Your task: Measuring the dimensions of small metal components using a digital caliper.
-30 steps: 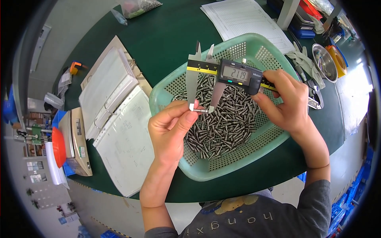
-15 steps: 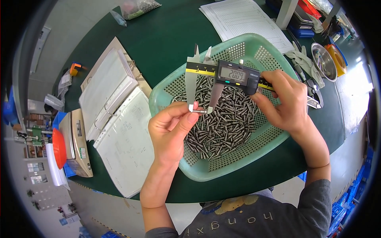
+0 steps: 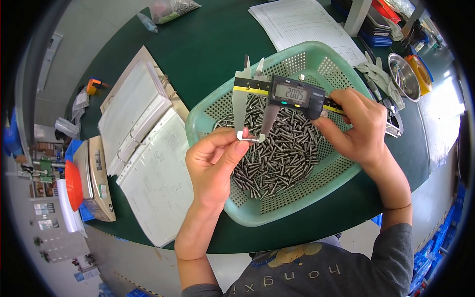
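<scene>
Between the thumb and fingers of my left hand [image 3: 213,158], a small metal pin [image 3: 251,140] lies crosswise, its two ends at the jaw tips of a digital caliper [image 3: 297,94]. My right hand [image 3: 356,123] grips the caliper's beam and slider at the right, thumb under the display housing. The caliper is held level, its long jaws pointing toward me. Beneath both hands stands a green perforated plastic basket [image 3: 262,219], with a heap of similar metal pins [image 3: 282,163] in it. My left fingertips hide part of the held pin.
Left of the basket lies an open ring binder [image 3: 158,173], with a beige scale [image 3: 94,178] and an orange tray [image 3: 74,185] beyond. Printed sheets [image 3: 302,24] lie at the back. To the right are gloves [image 3: 381,79], a steel bowl [image 3: 403,74] and yellow tape [image 3: 420,74].
The caliper and both hands have shifted very slightly to the right. The caliper's display reading has changed a little; the pin is still between the jaws.
</scene>
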Available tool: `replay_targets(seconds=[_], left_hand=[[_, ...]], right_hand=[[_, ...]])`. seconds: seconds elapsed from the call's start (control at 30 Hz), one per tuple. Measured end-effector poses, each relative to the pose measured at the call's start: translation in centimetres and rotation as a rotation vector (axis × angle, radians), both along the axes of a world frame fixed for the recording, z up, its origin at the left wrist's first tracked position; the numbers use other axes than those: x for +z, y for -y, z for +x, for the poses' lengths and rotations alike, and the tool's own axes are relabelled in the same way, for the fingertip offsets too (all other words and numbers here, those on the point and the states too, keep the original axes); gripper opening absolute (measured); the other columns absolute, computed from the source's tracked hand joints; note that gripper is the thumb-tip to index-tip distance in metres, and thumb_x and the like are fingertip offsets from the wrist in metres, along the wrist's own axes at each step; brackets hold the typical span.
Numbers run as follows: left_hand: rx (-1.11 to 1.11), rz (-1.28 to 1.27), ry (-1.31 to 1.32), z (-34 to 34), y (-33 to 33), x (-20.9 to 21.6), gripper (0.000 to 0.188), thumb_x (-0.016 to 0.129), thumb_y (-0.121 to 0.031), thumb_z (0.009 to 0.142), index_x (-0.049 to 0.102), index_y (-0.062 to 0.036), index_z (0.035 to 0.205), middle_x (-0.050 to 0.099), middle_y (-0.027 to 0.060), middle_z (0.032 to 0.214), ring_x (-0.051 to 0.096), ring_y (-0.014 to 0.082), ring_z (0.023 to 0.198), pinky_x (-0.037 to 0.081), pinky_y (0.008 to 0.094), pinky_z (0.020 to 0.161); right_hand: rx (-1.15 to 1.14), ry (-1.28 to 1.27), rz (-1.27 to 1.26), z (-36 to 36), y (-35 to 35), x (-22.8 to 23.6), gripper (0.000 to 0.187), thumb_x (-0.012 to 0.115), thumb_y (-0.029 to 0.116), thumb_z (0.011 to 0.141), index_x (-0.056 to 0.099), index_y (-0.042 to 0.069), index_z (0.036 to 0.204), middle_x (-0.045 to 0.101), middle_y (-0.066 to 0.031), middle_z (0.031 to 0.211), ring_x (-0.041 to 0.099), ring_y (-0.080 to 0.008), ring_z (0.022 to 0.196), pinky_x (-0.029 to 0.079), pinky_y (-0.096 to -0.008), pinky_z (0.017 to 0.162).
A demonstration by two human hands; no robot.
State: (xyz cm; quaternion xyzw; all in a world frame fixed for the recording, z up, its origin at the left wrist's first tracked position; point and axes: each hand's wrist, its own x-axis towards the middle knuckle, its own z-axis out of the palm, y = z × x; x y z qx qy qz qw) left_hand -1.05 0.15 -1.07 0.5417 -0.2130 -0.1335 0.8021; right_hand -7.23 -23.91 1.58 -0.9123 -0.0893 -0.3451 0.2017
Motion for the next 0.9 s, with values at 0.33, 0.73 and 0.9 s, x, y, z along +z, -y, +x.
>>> replay_targets(seconds=[0.33, 0.73, 0.9], left_hand=[[-0.059, 0.121, -0.095, -0.3, 0.3, 0.9, 0.028, 0.066, 0.0, 0.079, 0.056, 0.001, 0.104, 0.059, 0.0085, 0.1, 0.058, 0.0148, 0.09, 0.047, 0.0276, 0.078], [-0.023, 0.807, 0.515, -0.6, 1.9, 1.4, 0.022, 0.069, -0.001, 0.071, 0.06, -0.0015, 0.091, 0.058, 0.0093, 0.086, 0.057, 0.0211, 0.08, 0.046, 0.0298, 0.074], [-0.064, 1.235, 0.992, -1.9, 2.6, 1.8, 0.041, 0.074, -0.009, 0.063, 0.065, -0.0042, 0.102, 0.049, 0.008, 0.08, 0.049, 0.0255, 0.078, 0.041, 0.0366, 0.068]], right_hand=[[0.001, 0.052, -0.036, -0.1, 0.3, -0.5, 0.034, 0.078, 0.029, 0.066, 0.058, 0.005, 0.079, 0.056, -0.0059, 0.061, 0.053, -0.0229, 0.045, 0.039, -0.0307, 0.04], [-0.132, -0.066, 0.009, 0.1, 0.0, -0.2, 0.033, 0.072, 0.029, 0.073, 0.058, 0.004, 0.088, 0.06, -0.0085, 0.068, 0.058, -0.0266, 0.052, 0.043, -0.0331, 0.043], [-0.124, 0.023, 0.034, 0.2, -0.1, -0.4, 0.032, 0.071, 0.024, 0.075, 0.058, 0.003, 0.095, 0.062, -0.0089, 0.076, 0.06, -0.0266, 0.055, 0.045, -0.033, 0.045]])
